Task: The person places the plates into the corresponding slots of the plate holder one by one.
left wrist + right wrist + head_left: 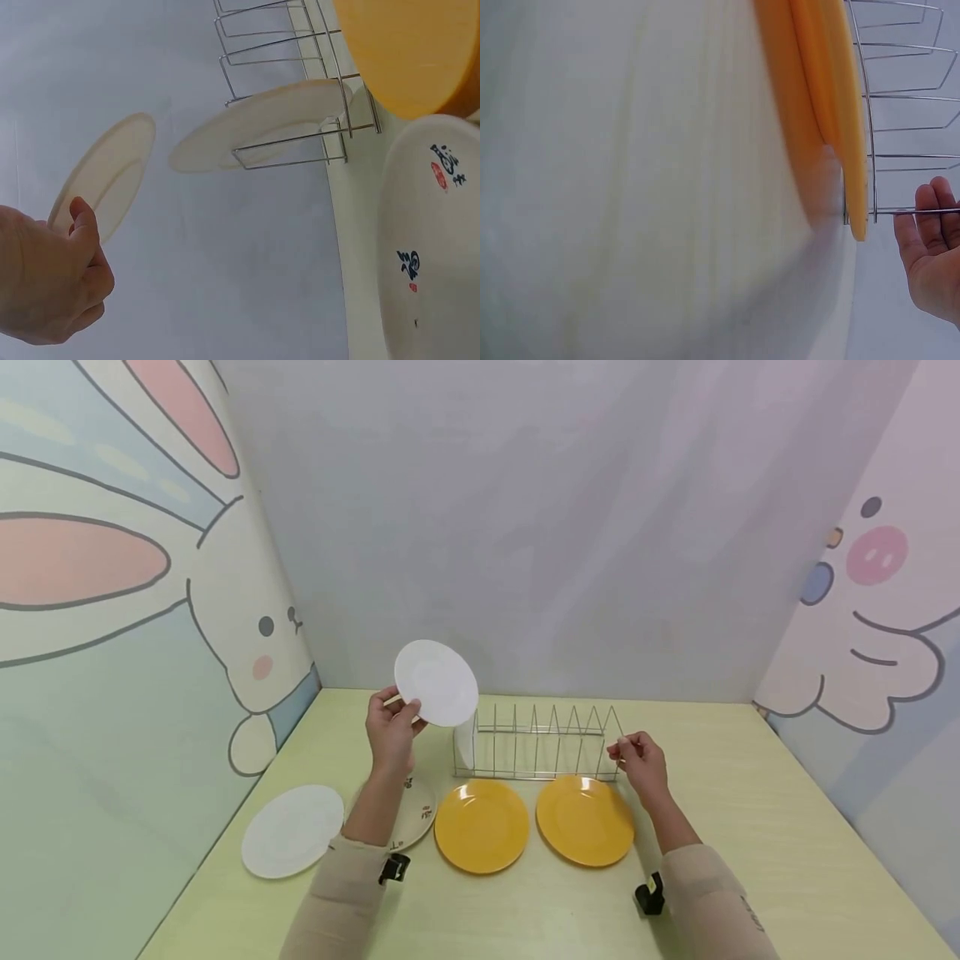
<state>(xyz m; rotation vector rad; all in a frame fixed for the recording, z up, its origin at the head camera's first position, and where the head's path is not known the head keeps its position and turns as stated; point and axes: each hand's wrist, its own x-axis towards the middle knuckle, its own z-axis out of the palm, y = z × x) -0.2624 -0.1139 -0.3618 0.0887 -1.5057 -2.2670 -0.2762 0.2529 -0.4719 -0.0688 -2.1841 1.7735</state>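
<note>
My left hand (390, 735) pinches a small white plate (438, 683) by its lower edge, thumb on the face towards me. The plate is tilted in the air, above and left of a wire dish rack (536, 774). Another white plate (262, 127) stands on edge in the rack's leftmost slot, partly hidden in the head view by the held one. My right hand (641, 764) grips the wire at the rack's right end, and the right wrist view shows the fingers (930, 217) against that wire.
Before the rack lie two yellow plates (482, 827), side by side. Left of them is a white plate with printed characters (416, 814), partly covered by my left forearm. A plain white plate (292, 832) lies farther left. A grey wall (525, 527) rises behind the table.
</note>
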